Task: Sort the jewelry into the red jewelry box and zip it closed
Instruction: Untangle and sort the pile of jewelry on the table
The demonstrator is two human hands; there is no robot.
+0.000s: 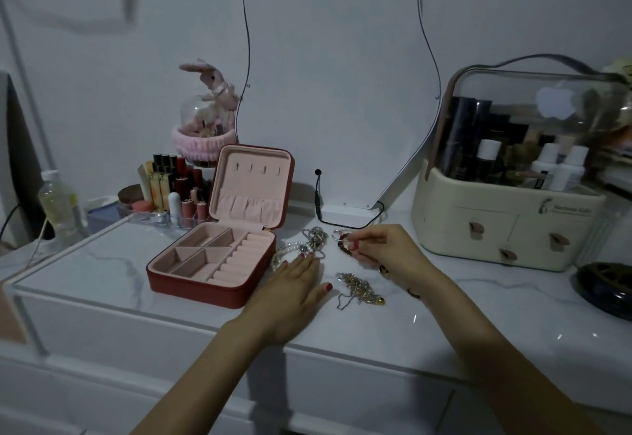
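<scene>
Box (208,263) lid upright — left hand (294,292) flat | right hand (386,250) pinching bracelet (343,241)

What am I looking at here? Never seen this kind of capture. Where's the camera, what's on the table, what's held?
No robot: one camera worn on a person's head, looking down at their bare hands. On the marble tabletop an open red jewelry box shows empty pink compartments. Beside it lie a silver chain pile and a mixed chain pile. The left hand rests flat, fingers straight. The right hand pinches a dark beaded bracelet. A cosmetics organizer stands right.
</scene>
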